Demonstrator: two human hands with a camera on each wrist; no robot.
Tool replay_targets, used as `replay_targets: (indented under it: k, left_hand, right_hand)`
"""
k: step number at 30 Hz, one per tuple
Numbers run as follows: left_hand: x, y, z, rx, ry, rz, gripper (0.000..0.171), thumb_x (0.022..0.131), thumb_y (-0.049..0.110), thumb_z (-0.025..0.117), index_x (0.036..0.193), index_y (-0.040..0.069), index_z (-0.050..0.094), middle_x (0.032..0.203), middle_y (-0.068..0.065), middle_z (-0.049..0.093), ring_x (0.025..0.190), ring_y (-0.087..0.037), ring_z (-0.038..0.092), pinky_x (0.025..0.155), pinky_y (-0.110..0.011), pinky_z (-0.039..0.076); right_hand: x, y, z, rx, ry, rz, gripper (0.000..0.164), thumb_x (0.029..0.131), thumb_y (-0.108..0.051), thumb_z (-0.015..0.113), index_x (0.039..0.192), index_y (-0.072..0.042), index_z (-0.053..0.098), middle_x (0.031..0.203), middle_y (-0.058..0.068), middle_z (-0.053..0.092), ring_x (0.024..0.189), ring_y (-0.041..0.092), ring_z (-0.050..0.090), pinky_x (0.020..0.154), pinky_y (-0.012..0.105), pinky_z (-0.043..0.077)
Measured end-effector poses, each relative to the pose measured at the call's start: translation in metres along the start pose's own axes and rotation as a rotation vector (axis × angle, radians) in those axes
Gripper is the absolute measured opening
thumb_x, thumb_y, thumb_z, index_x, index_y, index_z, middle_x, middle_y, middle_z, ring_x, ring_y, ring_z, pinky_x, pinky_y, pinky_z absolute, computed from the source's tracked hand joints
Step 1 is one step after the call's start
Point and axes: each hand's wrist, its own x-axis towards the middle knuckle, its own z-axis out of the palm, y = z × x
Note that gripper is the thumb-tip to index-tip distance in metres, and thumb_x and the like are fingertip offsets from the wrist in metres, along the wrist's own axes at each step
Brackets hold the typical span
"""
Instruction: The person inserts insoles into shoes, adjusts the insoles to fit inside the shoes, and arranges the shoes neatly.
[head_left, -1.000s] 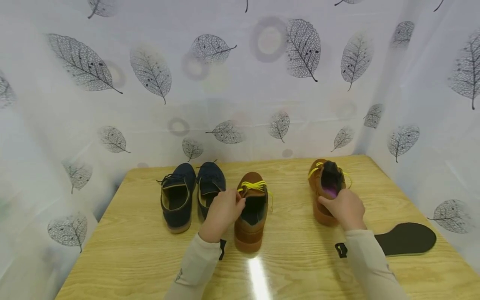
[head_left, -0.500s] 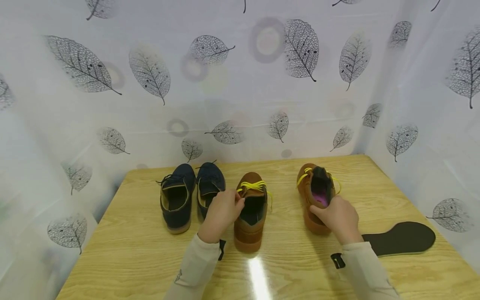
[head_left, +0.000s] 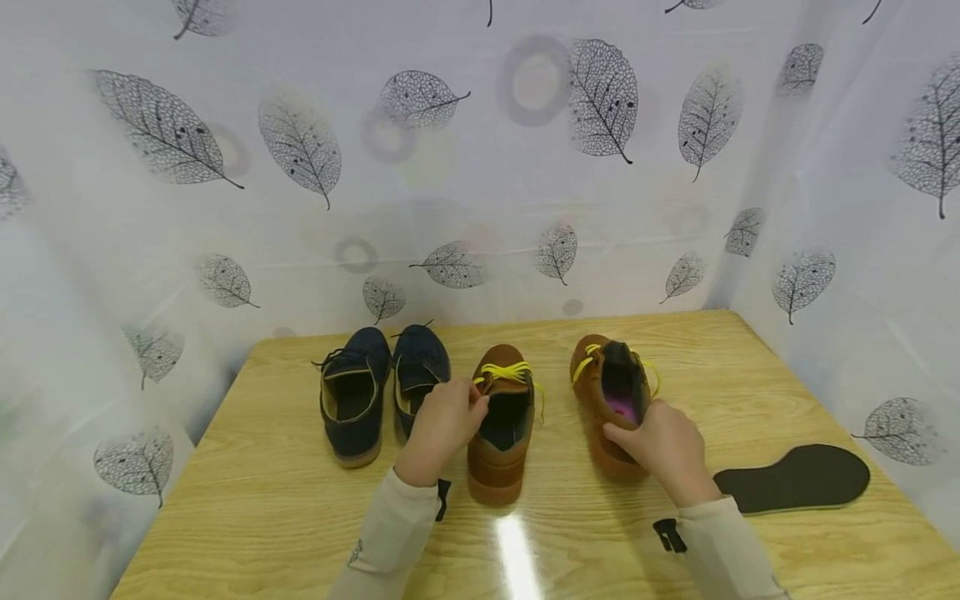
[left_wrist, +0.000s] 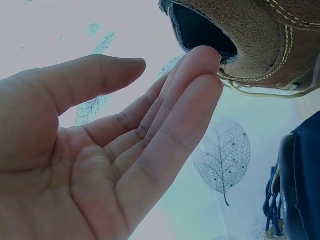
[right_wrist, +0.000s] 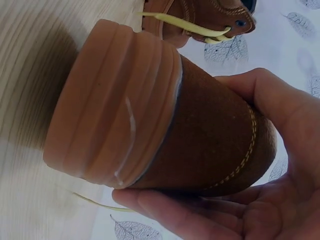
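Observation:
A brown shoe with yellow laces leans turned to the left, its purple lining showing inside. My right hand grips it round the heel; in the right wrist view the thumb and fingers lie on either side of the brown heel, with the sole close over the wood. The matching brown shoe stands in the middle, toe away from me. My left hand is at its left side near the laces; the left wrist view shows the fingers loosely extended, thumb apart, fingertips right at the collar.
Two navy shoes stand side by side on the left of the wooden table. A black insole lies at the right. Behind hangs a white curtain with leaf prints. A black strap buckle hangs by the right cuff.
My right hand has moved left and toward me with the brown shoe, bringing it closer to its match and tilting its toe left. The left hand has stayed in place.

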Motion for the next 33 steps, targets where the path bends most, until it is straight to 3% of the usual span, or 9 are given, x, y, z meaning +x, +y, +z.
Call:
replay_targets:
  k: [13, 33]
  left_hand:
    - [-0.002, 0.001, -0.002, -0.012, 0.003, 0.012, 0.015, 0.094, 0.015, 0.062, 0.084, 0.003, 0.064, 0.068, -0.002, 0.057, 0.054, -0.014, 0.050, 0.050, -0.027, 0.040]
    - [-0.005, 0.003, -0.003, -0.036, -0.005, 0.017, 0.015, 0.094, 0.015, 0.061, 0.088, 0.001, 0.064, 0.068, -0.002, 0.057, 0.053, -0.014, 0.049, 0.049, -0.025, 0.039]
  right_hand:
    - [-0.012, -0.014, 0.006, 0.024, 0.001, -0.074, 0.048, 0.072, -0.040, 0.077, 0.073, 0.001, 0.052, 0.064, 0.009, 0.053, 0.054, 0.021, 0.048, 0.045, 0.035, 0.037]
    - [-0.023, -0.024, 0.029, 0.013, 0.017, -0.083, 0.054, 0.070, -0.037, 0.079, 0.084, 0.008, 0.052, 0.065, 0.013, 0.056, 0.054, 0.023, 0.055, 0.046, 0.038, 0.042]
